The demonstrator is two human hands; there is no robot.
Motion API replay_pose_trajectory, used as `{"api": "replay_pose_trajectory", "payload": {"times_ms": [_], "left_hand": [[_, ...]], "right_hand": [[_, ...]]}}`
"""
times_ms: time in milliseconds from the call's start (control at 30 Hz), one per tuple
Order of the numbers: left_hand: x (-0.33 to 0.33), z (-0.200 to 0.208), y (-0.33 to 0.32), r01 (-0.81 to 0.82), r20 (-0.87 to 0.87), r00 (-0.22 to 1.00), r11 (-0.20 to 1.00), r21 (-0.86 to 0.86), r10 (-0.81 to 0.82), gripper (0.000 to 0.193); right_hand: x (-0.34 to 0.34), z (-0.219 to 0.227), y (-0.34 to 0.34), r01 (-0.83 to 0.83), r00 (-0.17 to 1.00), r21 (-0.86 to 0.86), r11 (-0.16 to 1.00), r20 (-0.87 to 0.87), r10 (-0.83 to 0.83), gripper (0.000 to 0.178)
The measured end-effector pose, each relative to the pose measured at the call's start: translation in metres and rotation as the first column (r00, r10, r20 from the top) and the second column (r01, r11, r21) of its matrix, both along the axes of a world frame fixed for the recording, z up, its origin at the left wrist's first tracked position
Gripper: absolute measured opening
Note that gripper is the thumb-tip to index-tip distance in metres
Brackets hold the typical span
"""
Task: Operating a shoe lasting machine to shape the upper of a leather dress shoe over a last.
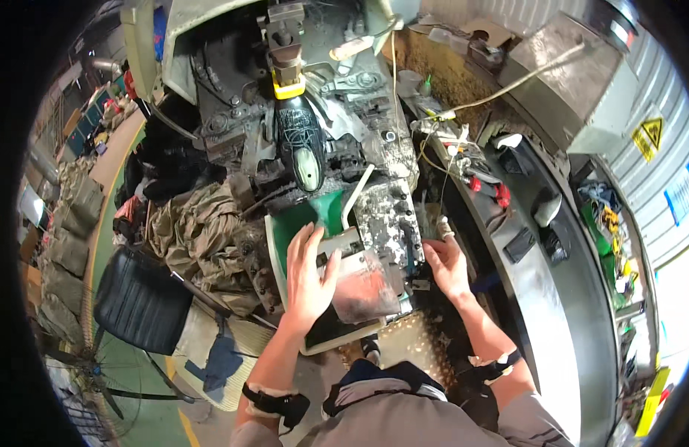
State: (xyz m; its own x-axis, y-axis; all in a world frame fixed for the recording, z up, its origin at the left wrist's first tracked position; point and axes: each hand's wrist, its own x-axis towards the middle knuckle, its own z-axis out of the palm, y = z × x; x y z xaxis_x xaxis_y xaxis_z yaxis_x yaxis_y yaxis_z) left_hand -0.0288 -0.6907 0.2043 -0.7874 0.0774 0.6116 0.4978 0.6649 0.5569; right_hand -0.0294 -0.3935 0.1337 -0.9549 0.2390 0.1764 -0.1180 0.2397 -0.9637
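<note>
My left hand (309, 277) is open, its fingers spread beside a boxy metal guard (359, 287) with a worn reddish face. It holds nothing that I can see. My right hand (449, 268) is at the right side of the machine (389, 216), thumb and fingers apart, with something white at a fingertip. Beyond my hands, a black lace-up shoe (300, 134) with a pale green toe hangs under a yellow clamp piece (289, 86) in the machine. Below the shoe is a green-lined bin (274, 246), partly covered by my left hand and the guard.
On the right runs a long dark metal trough (557, 298) with dark shoe pieces in it. A black chair (140, 298) and a heap of brown cloth (199, 231) stand left. A fan (95, 369) is at lower left. A grey metal box (568, 82) is at upper right.
</note>
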Motion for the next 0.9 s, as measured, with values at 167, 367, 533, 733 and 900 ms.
{"api": "replay_pose_trajectory", "payload": {"times_ms": [167, 367, 533, 733, 900], "left_hand": [[-0.084, -0.017, 0.01, -0.054, -0.033, 0.998, 0.998, 0.031, 0.055, 0.079], [-0.208, -0.009, 0.0, -0.455, 0.059, 0.891, 0.879, 0.146, 0.451, 0.104], [-0.18, 0.013, -0.031, -0.22, 0.418, 0.907, 0.787, 0.577, -0.053, 0.071], [-0.017, -0.017, -0.117, -0.355, 0.34, 0.824, 0.055, 0.933, -0.454, 0.065], [0.055, -0.061, -0.117, -0.167, 0.101, 0.892, -0.113, 0.98, -0.44, 0.08]], "right_hand": [[-0.055, 0.017, -0.017, -0.053, 0.996, 0.021, 0.998, 0.073, 0.051, 0.029], [-0.107, 0.012, -0.069, -0.108, 0.994, 0.341, 0.934, 0.029, 0.104, 0.042], [-0.115, -0.016, -0.067, 0.03, 0.994, 0.707, 0.707, -0.095, 0.054, 0.018], [-0.116, -0.01, -0.068, 0.025, 0.97, 0.518, 0.855, -0.22, 0.105, 0.016], [-0.118, -0.012, -0.067, 0.03, 0.954, 0.461, 0.887, -0.279, 0.113, 0.014]]}}
